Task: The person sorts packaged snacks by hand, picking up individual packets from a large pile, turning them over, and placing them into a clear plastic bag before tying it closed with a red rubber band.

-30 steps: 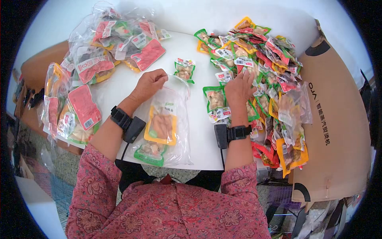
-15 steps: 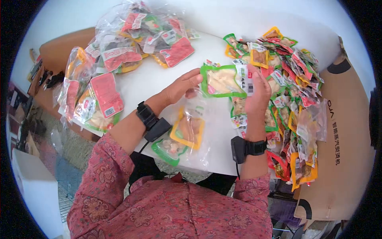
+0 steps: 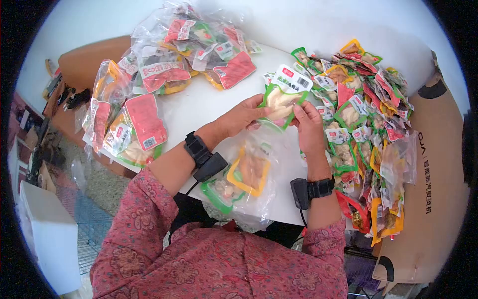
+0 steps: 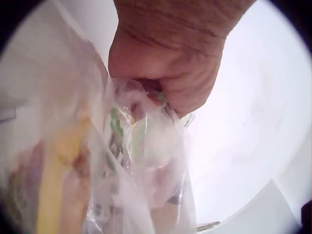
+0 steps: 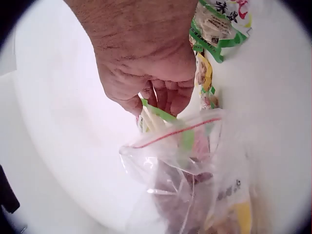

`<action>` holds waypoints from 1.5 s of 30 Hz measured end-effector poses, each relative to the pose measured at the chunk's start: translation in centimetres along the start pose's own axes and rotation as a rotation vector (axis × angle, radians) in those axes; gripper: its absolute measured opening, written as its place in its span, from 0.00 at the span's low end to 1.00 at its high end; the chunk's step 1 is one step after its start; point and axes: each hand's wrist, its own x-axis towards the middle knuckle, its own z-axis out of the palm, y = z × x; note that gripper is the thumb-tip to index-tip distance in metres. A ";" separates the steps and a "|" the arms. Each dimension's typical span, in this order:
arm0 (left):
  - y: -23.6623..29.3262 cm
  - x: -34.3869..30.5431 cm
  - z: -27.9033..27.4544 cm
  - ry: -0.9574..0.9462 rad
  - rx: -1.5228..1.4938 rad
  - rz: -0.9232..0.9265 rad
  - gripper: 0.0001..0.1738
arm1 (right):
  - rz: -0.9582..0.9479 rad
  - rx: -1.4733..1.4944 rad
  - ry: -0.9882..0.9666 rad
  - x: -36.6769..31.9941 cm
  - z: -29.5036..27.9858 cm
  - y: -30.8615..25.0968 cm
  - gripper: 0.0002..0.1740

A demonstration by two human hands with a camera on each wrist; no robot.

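A green-edged food packet (image 3: 281, 102) with pale pieces inside is held up in front of me, its white printed end pointing away. My right hand (image 3: 309, 127) pinches its near right edge between thumb and fingers. The left hand (image 3: 244, 115) grips the mouth of a clear zip bag (image 3: 266, 199), and its thumb lies over the packet's left side. In the right wrist view the bag's red zip line (image 5: 180, 131) crosses just below the packet. Inside the bag lie a yellow-edged packet (image 3: 251, 169) and a green-edged packet (image 3: 221, 193).
A pile of loose food packets (image 3: 348, 117) covers the table's right side. Filled clear bags (image 3: 164, 70) are heaped at the back left, with more filled bags (image 3: 124, 124) nearer. A cardboard box (image 3: 423, 174) stands along the right edge.
The right hand has picked the green-edged packet from the pile and brought it to the left hand and bag. The packet has since turned from sideways to roughly lengthwise, printed end away.
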 end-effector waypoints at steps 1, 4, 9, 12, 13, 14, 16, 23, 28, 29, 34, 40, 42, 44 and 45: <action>-0.1 0.0 0.1 -0.035 0.029 -0.016 0.19 | 0.024 -0.063 -0.014 -0.1 0.0 0.1 0.12; -1.0 0.2 -0.2 -0.112 0.170 -0.069 0.22 | -0.020 0.005 0.090 -0.2 0.3 0.2 0.09; -0.2 -0.3 0.2 -0.144 0.257 -0.151 0.24 | -0.023 -0.004 0.086 -0.2 0.0 0.0 0.07; -0.6 0.0 0.1 -0.048 0.203 -0.079 0.18 | 0.047 -0.071 0.040 -0.6 0.1 -0.6 0.06; -0.5 0.0 0.2 -0.006 0.162 -0.059 0.16 | 0.106 -0.101 0.017 -0.7 0.1 -0.8 0.06; -0.4 0.1 0.2 0.036 0.120 -0.038 0.15 | 0.106 -0.101 0.015 -0.7 0.1 -0.7 0.06; -0.7 0.4 -0.3 0.064 0.085 -0.033 0.14 | 0.037 -0.218 -0.058 -0.6 0.1 -0.4 0.07; -0.9 0.4 -0.5 0.076 0.022 0.003 0.12 | 0.020 -0.236 -0.069 -0.6 0.0 -0.1 0.07; -1.0 0.4 -0.7 0.065 0.020 -0.005 0.13 | 0.057 -0.216 -0.059 -0.8 0.3 -0.4 0.07; -1.1 0.5 -0.8 0.055 0.013 -0.009 0.14 | 0.058 -0.216 -0.059 -0.8 0.3 -0.4 0.07; -1.3 0.7 -1.0 0.048 -0.018 -0.002 0.16 | 0.062 -0.205 -0.067 -0.8 0.2 -0.3 0.06; -0.9 0.5 -0.9 0.036 -0.030 0.005 0.16 | 0.055 -0.204 -0.072 -0.7 0.0 -0.1 0.06; -1.0 0.6 -1.0 0.042 -0.040 0.004 0.16 | 0.050 -0.203 -0.070 -0.7 0.1 0.0 0.06; -1.4 0.8 -1.3 0.043 -0.073 -0.010 0.16 | 0.046 -0.202 -0.069 -0.7 0.1 0.0 0.07; -1.1 0.6 -1.0 0.044 -0.073 -0.010 0.16 | 0.044 -0.198 -0.063 -0.7 0.1 0.0 0.07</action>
